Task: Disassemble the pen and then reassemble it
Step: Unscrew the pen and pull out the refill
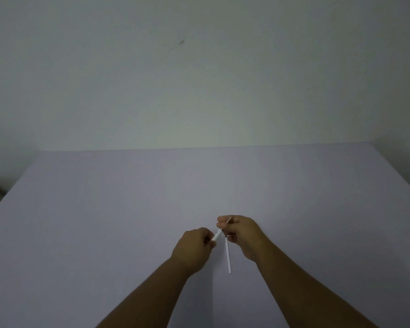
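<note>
Pen held in two parts above the near middle of a pale table (pixel 128 209), clear of the surface. The left hand (pixel 194 247) is closed around a short white barrel piece (pixel 217 236), whose tip points up and right toward the other hand. The right hand (pixel 242 235) pinches a thin refill (pixel 228 220) between thumb and forefinger, while a long white tube (pixel 228 256) hangs down toward the near edge from its lower fingers. Whether the refill is entering or leaving the short piece cannot be told. The parts are judged light, stiff and smooth, hence apt to slip; the refill is slender and probably bends easily. Each piece is best gripped near the joining end, so the tips align without levering.
</note>
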`<act>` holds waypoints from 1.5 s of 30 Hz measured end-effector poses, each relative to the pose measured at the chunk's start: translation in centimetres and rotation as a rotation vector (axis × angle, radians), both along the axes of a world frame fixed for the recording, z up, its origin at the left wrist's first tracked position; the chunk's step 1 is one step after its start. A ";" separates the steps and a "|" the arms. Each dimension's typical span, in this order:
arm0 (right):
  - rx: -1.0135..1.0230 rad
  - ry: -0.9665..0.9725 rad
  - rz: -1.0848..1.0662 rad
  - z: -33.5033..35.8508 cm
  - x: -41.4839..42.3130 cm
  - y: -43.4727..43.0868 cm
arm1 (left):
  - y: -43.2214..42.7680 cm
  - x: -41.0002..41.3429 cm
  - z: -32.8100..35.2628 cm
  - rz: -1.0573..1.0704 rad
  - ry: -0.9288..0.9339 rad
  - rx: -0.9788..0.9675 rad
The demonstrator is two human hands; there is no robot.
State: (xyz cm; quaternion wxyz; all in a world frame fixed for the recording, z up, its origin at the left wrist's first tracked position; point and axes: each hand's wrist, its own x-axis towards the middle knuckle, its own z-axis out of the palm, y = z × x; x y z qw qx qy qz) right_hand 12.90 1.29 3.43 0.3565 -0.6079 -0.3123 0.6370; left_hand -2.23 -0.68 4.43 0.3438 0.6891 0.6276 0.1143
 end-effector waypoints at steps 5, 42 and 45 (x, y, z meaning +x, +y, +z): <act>-0.062 -0.082 -0.068 0.0 -0.1 0.0 | 0.0 0.1 0.2 -0.009 0.019 0.015; -0.043 -0.091 -0.058 0.7 0.1 -0.2 | -0.2 -0.4 -0.4 0.000 0.045 0.023; -0.044 -0.053 -0.064 0.7 0.1 -0.2 | -0.4 -0.3 -0.4 0.002 0.042 0.018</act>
